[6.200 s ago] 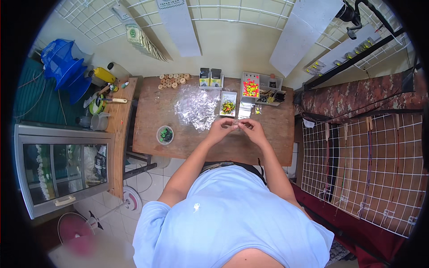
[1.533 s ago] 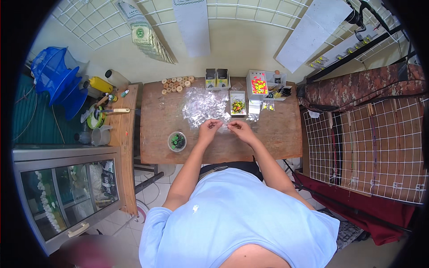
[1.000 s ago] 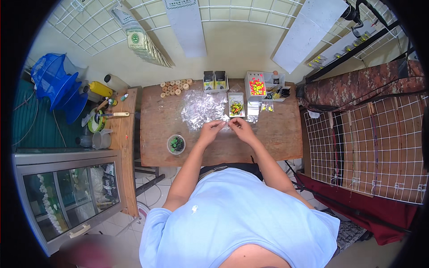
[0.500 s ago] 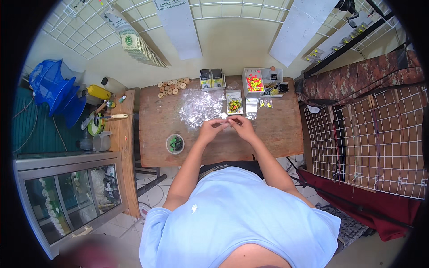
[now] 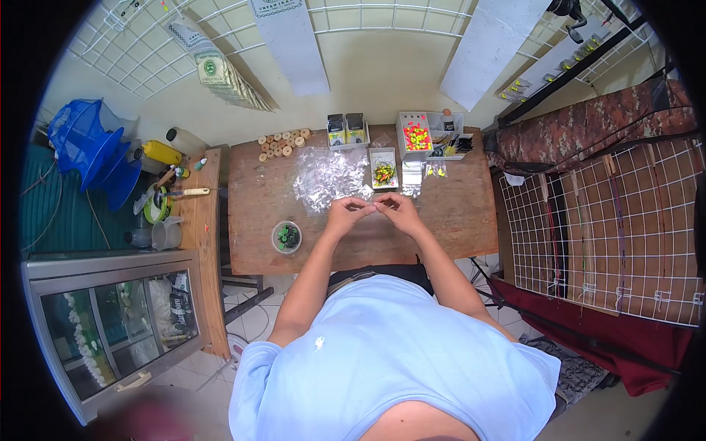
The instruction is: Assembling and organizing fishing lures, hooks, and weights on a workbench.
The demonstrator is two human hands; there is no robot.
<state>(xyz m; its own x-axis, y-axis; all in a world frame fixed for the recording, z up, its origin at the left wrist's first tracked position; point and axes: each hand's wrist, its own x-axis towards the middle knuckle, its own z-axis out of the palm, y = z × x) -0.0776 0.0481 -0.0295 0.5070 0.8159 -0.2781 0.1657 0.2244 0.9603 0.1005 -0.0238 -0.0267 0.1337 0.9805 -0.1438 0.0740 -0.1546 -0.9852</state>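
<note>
Over the near middle of the table [image 5: 448, 235], my left hand [image 5: 348, 216] and my right hand [image 5: 399, 213] meet with fingertips pinched together. Whatever lies between them is too small to make out. Just beyond my left hand spreads a pile of small clear plastic bags [image 5: 331, 173]. A small white tray [image 5: 396, 181] of tiny yellow, red and green pieces stands beyond my fingertips. Right of it lies a stack of small clear bags [image 5: 412, 174], beside a few filled little bags [image 5: 436, 169].
A round tub [image 5: 276, 245] of green pieces stands left of my left forearm. Along the back are cork-like wooden rounds [image 5: 278, 149], a tray of dark packets [image 5: 347, 146] and a white box [image 5: 406, 149] with pink and yellow pieces. A glass-fronted cabinet [image 5: 110, 268] stands left.
My fingertips have drawn slightly closer together, and the right fingers have bent a little more. The things on the table have stayed in place.
</note>
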